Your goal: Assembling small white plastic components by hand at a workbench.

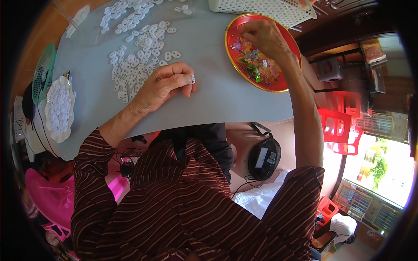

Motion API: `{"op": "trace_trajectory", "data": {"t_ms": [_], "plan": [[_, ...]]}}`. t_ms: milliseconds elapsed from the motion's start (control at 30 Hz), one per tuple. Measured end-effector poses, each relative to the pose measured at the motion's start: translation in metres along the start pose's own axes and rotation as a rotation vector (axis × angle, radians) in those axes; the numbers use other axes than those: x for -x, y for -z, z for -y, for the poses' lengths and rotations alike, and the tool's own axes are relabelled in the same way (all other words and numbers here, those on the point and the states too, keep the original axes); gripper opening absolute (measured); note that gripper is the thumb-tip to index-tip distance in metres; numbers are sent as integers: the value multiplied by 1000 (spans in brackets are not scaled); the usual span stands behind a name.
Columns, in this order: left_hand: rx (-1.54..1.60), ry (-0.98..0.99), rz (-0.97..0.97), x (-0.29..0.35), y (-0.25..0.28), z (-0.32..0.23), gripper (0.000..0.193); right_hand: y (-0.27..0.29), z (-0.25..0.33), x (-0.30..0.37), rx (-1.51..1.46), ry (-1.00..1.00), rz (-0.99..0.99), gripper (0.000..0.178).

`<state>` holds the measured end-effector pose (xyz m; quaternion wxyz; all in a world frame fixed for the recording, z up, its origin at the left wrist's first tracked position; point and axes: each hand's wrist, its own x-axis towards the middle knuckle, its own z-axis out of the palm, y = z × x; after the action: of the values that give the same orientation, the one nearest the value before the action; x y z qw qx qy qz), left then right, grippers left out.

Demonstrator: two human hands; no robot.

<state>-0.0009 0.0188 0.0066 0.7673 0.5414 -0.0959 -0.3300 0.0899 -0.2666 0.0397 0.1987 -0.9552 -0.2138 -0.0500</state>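
Between thumb and forefinger, my left hand [167,82] pinches a small white oval plastic piece [193,81] with holes in it, just above the grey-blue table [209,104]. Beyond that hand spreads a loose pile of similar white pieces [139,61]. My right hand [265,39] reaches over a round red tray [282,81] with a gold rim. Its fingers are drawn together, low over the tray, and whatever is in them is too small to make out. Tiny metallic bits [257,55] lie across the tray's coloured pattern, with a green wrapper [255,73] near its front.
A pale scalloped dish [72,116] of white pieces sits at the table's left edge, beside a green mesh basket [43,65]. At the back right stands a white perforated basket [270,11]. A black rounded case [264,158] and red stools [335,126] are beyond the table edge.
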Motion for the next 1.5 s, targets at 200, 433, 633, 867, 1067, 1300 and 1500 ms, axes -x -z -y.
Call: {"op": "trace_trajectory", "data": {"t_ms": [200, 433, 633, 867, 1067, 1300, 1500], "plan": [[6, 1, -3, 1, -2, -2, 12, -2, 11, 5, 203, 12, 65, 11], [2, -4, -5, 0, -2, -1, 11, -3, 13, 6, 172, 25, 36, 9], [-6, -10, 6, -1, -1, 0, 11, -2, 13, 7, 124, 33, 57, 10], [-24, -26, 15, 0, 1, 1, 12, -12, 21, 4, 316, -17, -4, 9], [-33, -45, 50, 1, 2, 1, 16, 8, 34, 16, -116, -221, -121, 17], [73, -98, -22, 0, 2, 9, 14, -28, 107, 52, -841, -276, -192, 19], [-40, -156, -66, 0, 0, 10, 16, -69, 117, 65, -1200, -398, -204, 10]]}}
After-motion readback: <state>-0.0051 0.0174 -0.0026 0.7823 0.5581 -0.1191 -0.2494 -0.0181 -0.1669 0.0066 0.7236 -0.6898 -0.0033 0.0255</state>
